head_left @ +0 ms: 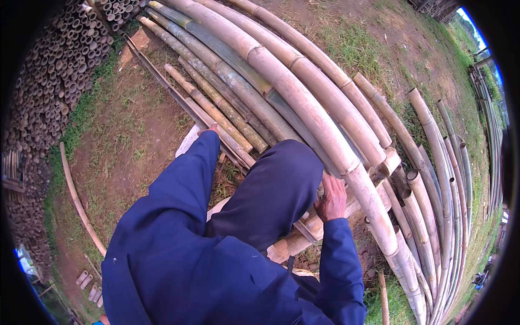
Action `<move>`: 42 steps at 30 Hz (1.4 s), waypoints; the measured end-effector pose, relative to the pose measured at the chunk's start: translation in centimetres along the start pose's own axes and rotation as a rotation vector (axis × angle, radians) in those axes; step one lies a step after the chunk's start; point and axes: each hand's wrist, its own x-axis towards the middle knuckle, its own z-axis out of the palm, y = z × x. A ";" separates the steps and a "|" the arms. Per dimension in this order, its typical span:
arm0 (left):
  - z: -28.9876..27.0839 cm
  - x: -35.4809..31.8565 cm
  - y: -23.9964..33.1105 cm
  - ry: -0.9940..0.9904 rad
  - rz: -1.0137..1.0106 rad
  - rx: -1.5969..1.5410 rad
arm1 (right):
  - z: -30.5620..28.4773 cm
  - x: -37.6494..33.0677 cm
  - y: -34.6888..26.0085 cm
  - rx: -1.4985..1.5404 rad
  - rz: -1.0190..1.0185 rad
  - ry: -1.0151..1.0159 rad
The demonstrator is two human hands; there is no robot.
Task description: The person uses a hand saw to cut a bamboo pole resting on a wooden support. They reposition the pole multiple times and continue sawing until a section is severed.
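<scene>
Jacket [195, 276] in dark blue with a pale fleck near the left shoulder, too small to make out as writing. Left hand [212, 128] mostly hidden past its cuff, fingers against a long narrow strip [162, 78]; impossible to say whether gripping or merely resting. Right hand [332, 199] just beside the bent knee [279, 173], back showing, fingers partly bent near a big pale pole [303, 104]; impossible to say whether closed around anything.

Strip edge running from upper left down toward the knee, alongside thinner poles [214, 100]. Room to the left over bare soil [116, 157] and grass; tight space between knee and big pole.

Below the right hand, a thick log [295, 242] crossing under the poles. More poles [425, 208] crowding the right. Farther left, a lone pole [73, 189] on the ground and a high stack of cut bamboo [65, 70].
</scene>
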 end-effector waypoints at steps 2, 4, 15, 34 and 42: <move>1.9 0.4 0.7 -0.175 -0.015 -0.061 | 2.4 -4.2 -0.8 0.049 0.027 -0.170; 3.6 0.0 2.0 -0.403 -0.017 -0.169 | 4.3 -7.8 -1.1 0.090 0.061 -0.222; 2.6 -16.0 10.0 -0.906 -0.135 -0.921 | -0.8 -7.9 3.5 -0.063 0.201 0.110; 3.4 -15.8 28.8 -0.868 0.093 -0.907 | -9.3 -2.7 1.6 -0.168 0.107 0.217; -0.2 -14.5 31.1 -1.131 0.247 -0.786 | -12.4 0.4 -0.2 -0.297 -0.015 0.431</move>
